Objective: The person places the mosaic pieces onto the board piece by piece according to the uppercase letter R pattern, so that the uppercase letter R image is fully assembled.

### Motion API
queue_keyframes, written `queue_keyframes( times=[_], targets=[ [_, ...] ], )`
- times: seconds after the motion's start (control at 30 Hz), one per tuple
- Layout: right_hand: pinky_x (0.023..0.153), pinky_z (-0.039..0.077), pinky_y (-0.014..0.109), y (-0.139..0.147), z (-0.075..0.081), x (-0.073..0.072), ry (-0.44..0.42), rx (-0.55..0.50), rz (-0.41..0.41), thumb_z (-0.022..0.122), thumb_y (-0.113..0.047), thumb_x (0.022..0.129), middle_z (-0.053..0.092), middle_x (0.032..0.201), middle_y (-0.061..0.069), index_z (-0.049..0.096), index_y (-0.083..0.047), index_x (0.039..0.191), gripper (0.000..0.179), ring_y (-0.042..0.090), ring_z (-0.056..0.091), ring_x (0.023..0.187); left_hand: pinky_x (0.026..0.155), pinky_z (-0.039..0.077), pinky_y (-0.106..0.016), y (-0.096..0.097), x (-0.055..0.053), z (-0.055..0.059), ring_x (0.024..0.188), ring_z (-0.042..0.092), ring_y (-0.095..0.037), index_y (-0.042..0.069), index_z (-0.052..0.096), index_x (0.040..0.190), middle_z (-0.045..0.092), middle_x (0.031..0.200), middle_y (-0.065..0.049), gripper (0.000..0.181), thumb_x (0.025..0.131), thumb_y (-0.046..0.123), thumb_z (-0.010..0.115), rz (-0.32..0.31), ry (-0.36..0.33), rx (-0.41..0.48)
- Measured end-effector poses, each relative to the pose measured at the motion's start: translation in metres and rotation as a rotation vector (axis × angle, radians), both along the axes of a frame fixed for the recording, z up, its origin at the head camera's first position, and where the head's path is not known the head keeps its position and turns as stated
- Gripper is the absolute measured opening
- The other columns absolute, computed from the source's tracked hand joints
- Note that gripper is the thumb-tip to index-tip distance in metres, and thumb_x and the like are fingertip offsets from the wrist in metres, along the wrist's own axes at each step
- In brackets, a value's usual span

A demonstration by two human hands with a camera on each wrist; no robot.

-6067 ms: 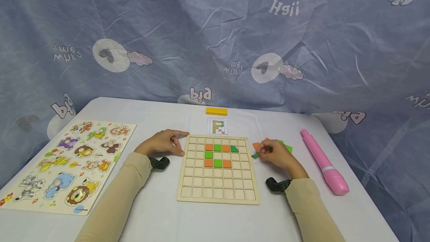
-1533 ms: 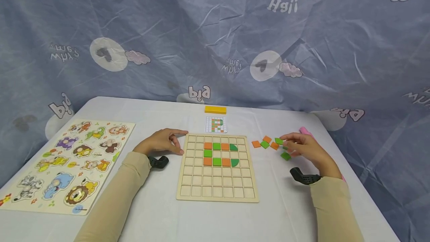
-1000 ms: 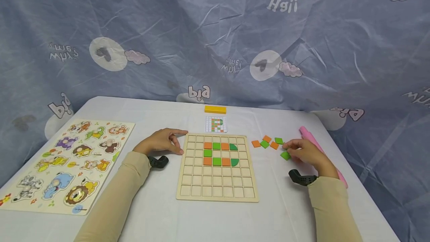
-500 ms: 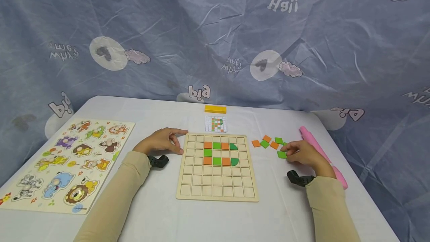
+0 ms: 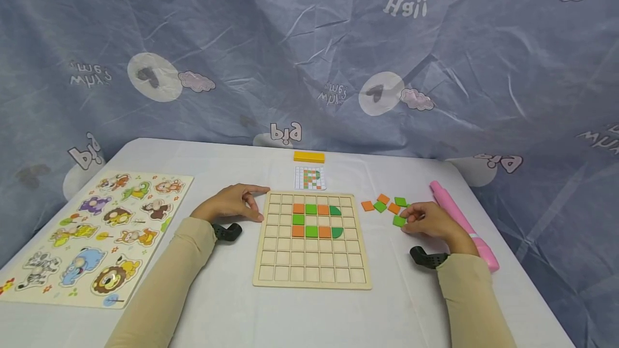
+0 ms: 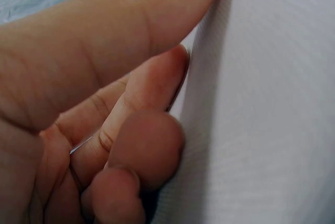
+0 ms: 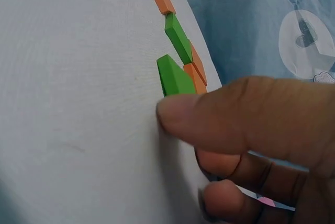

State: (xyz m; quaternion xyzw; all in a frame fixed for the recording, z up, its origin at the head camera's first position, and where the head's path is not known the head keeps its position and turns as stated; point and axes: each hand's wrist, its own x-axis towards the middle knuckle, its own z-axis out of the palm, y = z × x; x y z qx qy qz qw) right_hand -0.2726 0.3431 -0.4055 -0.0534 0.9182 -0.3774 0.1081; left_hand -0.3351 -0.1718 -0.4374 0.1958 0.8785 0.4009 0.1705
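Note:
My left hand (image 5: 232, 202) rests at the upper left of the wooden grid board (image 5: 311, 285), index finger stretched to its corner and thumb touching its left edge. In the left wrist view the fingers (image 6: 146, 145) sit low along the white cloth. Right of the board, my right hand (image 5: 427, 222) pinches a green square tile (image 5: 399, 220) at its right side, close over the cloth. In the right wrist view my thumb (image 7: 193, 119) covers the tile's near end. Orange and green squares, plus two dark green quarter-round tiles (image 5: 335, 211), sit in the board's cells.
Loose orange tiles (image 5: 383, 198) and green tiles lie between board and right hand. Behind the board are a pattern card (image 5: 310, 178) and a yellow block (image 5: 309, 157). An animal puzzle board (image 5: 29, 295) lies left, a pink tapered tube (image 5: 452, 203) right.
A second quarter-round tile has gone from my right hand into the board. That hand moved right to the loose tiles, then drew a green square leftward. The left hand stays put.

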Motion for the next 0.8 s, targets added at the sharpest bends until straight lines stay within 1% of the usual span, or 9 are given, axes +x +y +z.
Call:
queue_keyframes(
  times=[0.2, 0.27, 0.33, 0.4, 0.53, 0.63, 0.8],
  targets=[
    [0.066, 0.051, 0.028, 0.000, -0.001, -0.001, 0.019, -0.036, 0.033, 0.080, -0.001, 0.090, 0.066, 0.100, 0.010, 0.067, 0.012, 0.117, 0.033, 0.022, 0.056, 0.086, 0.097, 0.040, -0.041, 0.000, 0.000, 0.000, 0.090, 0.060, -0.017, 0.006, 0.054, 0.159, 0.075, 0.084, 0.002, 0.090, 0.081, 0.020, 0.096, 0.000, -0.003, -0.007],
    [0.068, 0.054, 0.029, -0.001, 0.000, -0.001, 0.018, -0.057, 0.043, 0.078, -0.001, 0.092, 0.068, 0.104, 0.013, 0.066, 0.013, 0.120, 0.034, 0.022, 0.058, 0.088, 0.096, 0.040, -0.040, 0.000, -0.001, 0.000, 0.089, 0.060, -0.017, 0.006, 0.055, 0.159, 0.075, 0.084, 0.002, 0.090, 0.081, 0.020, 0.096, 0.000, -0.002, -0.010],
    [0.069, 0.055, 0.029, -0.002, 0.000, -0.002, 0.007, -0.084, 0.044, 0.078, -0.002, 0.093, 0.070, 0.106, 0.013, 0.065, 0.012, 0.122, 0.035, 0.019, 0.061, 0.087, 0.095, 0.040, -0.039, 0.000, -0.001, 0.001, 0.088, 0.059, -0.017, 0.007, 0.055, 0.159, 0.075, 0.084, 0.002, 0.090, 0.081, 0.021, 0.096, 0.000, 0.001, -0.013],
    [0.070, 0.056, 0.029, -0.004, -0.001, -0.003, -0.003, -0.118, 0.043, 0.078, -0.003, 0.094, 0.071, 0.105, 0.010, 0.064, 0.012, 0.124, 0.036, 0.016, 0.062, 0.085, 0.094, 0.040, -0.038, 0.000, 0.000, 0.001, 0.086, 0.059, -0.016, 0.007, 0.055, 0.159, 0.075, 0.084, 0.002, 0.089, 0.081, 0.021, 0.096, -0.001, 0.004, -0.014],
    [0.072, 0.055, 0.027, -0.012, -0.002, -0.004, 0.001, -0.206, 0.057, 0.076, -0.003, 0.095, 0.070, 0.101, 0.006, 0.063, 0.012, 0.129, 0.039, 0.009, 0.063, 0.082, 0.090, 0.041, -0.038, 0.000, 0.000, 0.001, 0.077, 0.056, -0.016, 0.006, 0.055, 0.159, 0.075, 0.084, 0.002, 0.089, 0.081, 0.020, 0.095, -0.004, 0.004, -0.009],
    [0.074, 0.055, 0.027, -0.020, 0.001, -0.003, 0.016, -0.287, 0.074, 0.074, -0.004, 0.096, 0.070, 0.099, 0.006, 0.061, 0.013, 0.132, 0.042, 0.009, 0.064, 0.082, 0.088, 0.041, -0.037, 0.000, 0.000, 0.001, 0.073, 0.053, -0.017, 0.006, 0.055, 0.159, 0.075, 0.084, 0.002, 0.089, 0.081, 0.020, 0.095, -0.004, 0.002, -0.006],
    [0.076, 0.057, 0.030, -0.035, 0.005, -0.002, 0.035, -0.405, 0.081, 0.075, -0.006, 0.096, 0.073, 0.099, 0.003, 0.060, 0.014, 0.133, 0.044, 0.011, 0.067, 0.084, 0.093, 0.040, -0.038, 0.000, 0.000, 0.001, 0.084, 0.058, -0.016, 0.006, 0.055, 0.159, 0.075, 0.083, 0.003, 0.089, 0.081, 0.020, 0.095, -0.004, 0.009, -0.006]
  ],
)
